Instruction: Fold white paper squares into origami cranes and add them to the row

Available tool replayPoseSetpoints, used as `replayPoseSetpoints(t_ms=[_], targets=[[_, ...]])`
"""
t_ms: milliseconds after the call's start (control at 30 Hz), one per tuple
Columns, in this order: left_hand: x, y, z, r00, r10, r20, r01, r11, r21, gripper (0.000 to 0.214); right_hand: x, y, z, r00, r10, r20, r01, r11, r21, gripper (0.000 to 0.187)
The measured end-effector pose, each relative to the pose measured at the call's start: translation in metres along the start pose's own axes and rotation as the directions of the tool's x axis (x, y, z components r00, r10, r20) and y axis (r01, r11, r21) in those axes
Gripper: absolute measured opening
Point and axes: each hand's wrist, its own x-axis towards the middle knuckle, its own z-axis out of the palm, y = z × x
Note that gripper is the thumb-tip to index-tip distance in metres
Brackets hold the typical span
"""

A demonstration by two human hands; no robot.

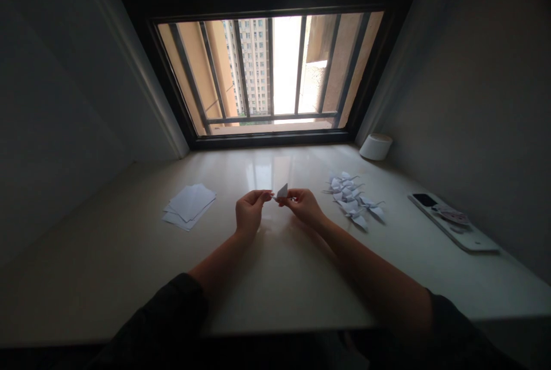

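Pinching a small, white, folded-paper piece (282, 191) between them above the pale, glossy tabletop (275, 284), the left hand (249, 209) and right hand (305, 205) appear to be at a shaping step; any further crease would call for light, precise pressure.

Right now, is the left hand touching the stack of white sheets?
Apart. The head view shows a strip of bare pale surface between the left hand and the stack of white sheets.
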Motion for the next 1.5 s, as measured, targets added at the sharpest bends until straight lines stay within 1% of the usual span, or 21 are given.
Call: replayPoseSetpoints(t_ms=[133, 267, 333, 433, 500, 600, 767, 867, 933, 967, 1067, 1133, 1233, 1333, 1433, 1500], targets=[[-0.001, 0.001, 0.001, 0.998, 0.058, 0.020, -0.058, 0.998, 0.026, 0.023, 0.001, -0.001, -0.001, 0.999, -0.043, 0.002, 0.043, 0.994, -0.102, 0.016], [0.000, 0.001, 0.000, 0.998, 0.055, 0.022, -0.056, 0.998, 0.020, 0.025, 0.001, -0.001, -0.001, 0.997, -0.072, -0.016, 0.069, 0.987, -0.146, 0.016], [0.002, 0.000, -0.001, 1.000, 0.023, 0.010, -0.023, 1.000, 0.009, 0.029, 0.002, 0.001, -0.001, 0.998, -0.051, -0.031, 0.048, 0.994, -0.101, 0.019], [0.005, -0.004, -0.003, 0.999, -0.031, -0.008, 0.031, 0.999, -0.018, 0.035, 0.004, 0.005, -0.002, 0.999, 0.006, -0.045, -0.004, 0.999, 0.039, 0.025], [0.007, -0.006, -0.004, 0.999, -0.041, -0.010, 0.040, 0.999, -0.030, 0.037, 0.005, 0.006, -0.003, 0.999, 0.023, -0.040, -0.018, 0.993, 0.112, 0.028], [0.008, -0.007, -0.005, 0.999, -0.035, 0.000, 0.035, 0.998, -0.049, 0.039, 0.005, 0.005, -0.004, 0.999, 0.034, -0.017, -0.031, 0.985, 0.171, 0.030], [0.006, 0.000, -0.002, 0.998, -0.036, 0.052, 0.040, 0.995, -0.087, 0.035, 0.003, 0.002, -0.004, 0.997, 0.077, -0.032, -0.066, 0.962, 0.267, 0.034], [0.005, 0.003, -0.001, 0.987, -0.039, 0.155, 0.049, 0.997, -0.063, 0.031, 0.001, 0.001, -0.002, 0.997, 0.070, -0.041, -0.054, 0.952, 0.301, 0.034], [0.005, 0.004, -0.002, 0.978, -0.038, 0.206, 0.047, 0.998, -0.041, 0.029, 0.000, 0.000, -0.002, 0.998, 0.055, -0.032, -0.043, 0.957, 0.288, 0.035], [0.005, 0.003, -0.002, 0.977, -0.038, 0.208, 0.046, 0.998, -0.032, 0.028, 0.000, 0.000, -0.002, 0.999, 0.047, -0.024, -0.039, 0.960, 0.276, 0.035], [0.007, 0.001, -0.003, 0.987, -0.047, 0.157, 0.049, 0.999, -0.013, 0.029, 0.002, -0.001, -0.003, 1.000, 0.027, -0.013, -0.023, 0.970, 0.240, 0.037], [0.008, -0.002, -0.004, 0.989, -0.060, 0.138, 0.061, 0.998, -0.003, 0.031, 0.004, 0.000, -0.005, 0.999, 0.021, -0.049, -0.009, 0.974, 0.226, 0.038], [0.009, -0.004, -0.006, 0.987, -0.070, 0.144, 0.066, 0.997, 0.028, 0.032, 0.006, 0.001, -0.009, 0.993, 0.010, -0.118, 0.017, 0.974, 0.226, 0.035], [0.009, -0.003, -0.007, 0.987, -0.060, 0.151, 0.051, 0.997, 0.062, 0.031, 0.007, 0.001, -0.012, 0.993, -0.013, -0.113, 0.037, 0.976, 0.213, 0.031], [0.008, -0.002, -0.006, 0.988, -0.051, 0.149, 0.038, 0.996, 0.085, 0.030, 0.005, -0.001, -0.012, 0.994, -0.032, -0.109, 0.048, 0.987, 0.151, 0.028], [0.007, -0.002, -0.006, 0.986, -0.038, 0.160, 0.023, 0.995, 0.094, 0.028, 0.004, -0.001, -0.011, 0.991, -0.050, -0.127, 0.062, 0.993, 0.098, 0.026]])
